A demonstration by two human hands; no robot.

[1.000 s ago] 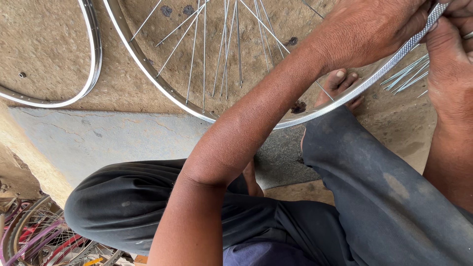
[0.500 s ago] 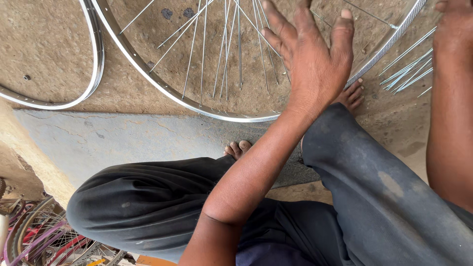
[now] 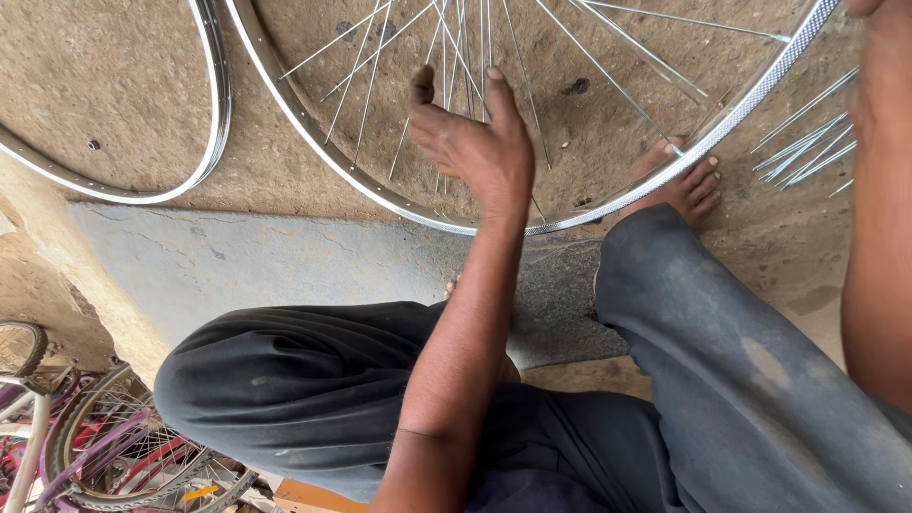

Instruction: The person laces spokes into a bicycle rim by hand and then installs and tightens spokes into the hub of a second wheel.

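A silver bicycle wheel rim (image 3: 380, 190) with thin spokes lies in front of me on the dirt ground. My left hand (image 3: 475, 142) reaches over the near side of the rim into the spokes (image 3: 456, 38), fingers stretched out and apart, touching them and holding nothing. My right forearm (image 3: 879, 190) runs up the right edge. Its hand is cut off by the top of the frame near the rim's far right side (image 3: 798, 47). My bare right foot (image 3: 689, 185) rests against the rim.
A second bare rim (image 3: 204, 142) lies at the upper left. Loose spokes (image 3: 807, 142) lie on the ground at the right. A grey concrete slab (image 3: 285, 266) runs under my knees. Bicycle wheels and frames (image 3: 85, 446) are stacked at the lower left.
My left hand left the rim's right side and moved left into the spokes, opening. My right hand slid up out of the frame. The wheel sits nearer and larger in view.
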